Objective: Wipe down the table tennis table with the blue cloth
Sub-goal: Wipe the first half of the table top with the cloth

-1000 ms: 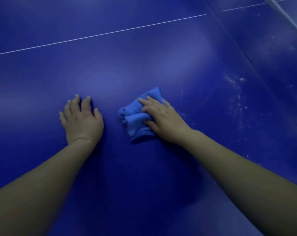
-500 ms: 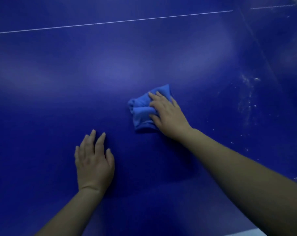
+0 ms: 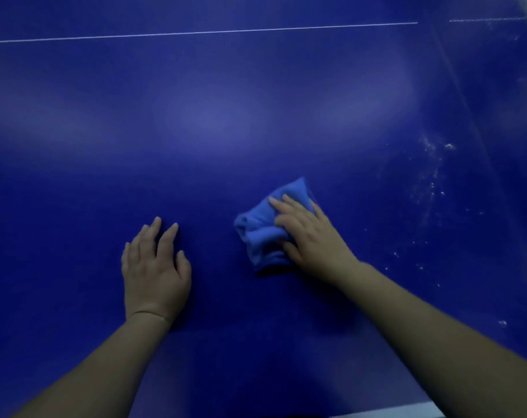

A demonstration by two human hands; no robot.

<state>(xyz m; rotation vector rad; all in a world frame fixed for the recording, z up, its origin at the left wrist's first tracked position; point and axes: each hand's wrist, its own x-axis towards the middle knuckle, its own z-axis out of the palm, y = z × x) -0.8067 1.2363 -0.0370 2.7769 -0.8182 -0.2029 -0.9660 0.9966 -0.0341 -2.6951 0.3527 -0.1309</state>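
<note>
A dark blue table tennis table (image 3: 226, 131) fills the frame, with a thin white line (image 3: 196, 32) across the top. A crumpled blue cloth (image 3: 263, 233) lies right of centre. White specks (image 3: 431, 176) scatter along the right side. A left hand (image 3: 153, 270) rests flat at lower centre.

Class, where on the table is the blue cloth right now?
In the head view the blue cloth lies bunched on the table, right of centre, under the right hand, with white specks farther right.
</note>
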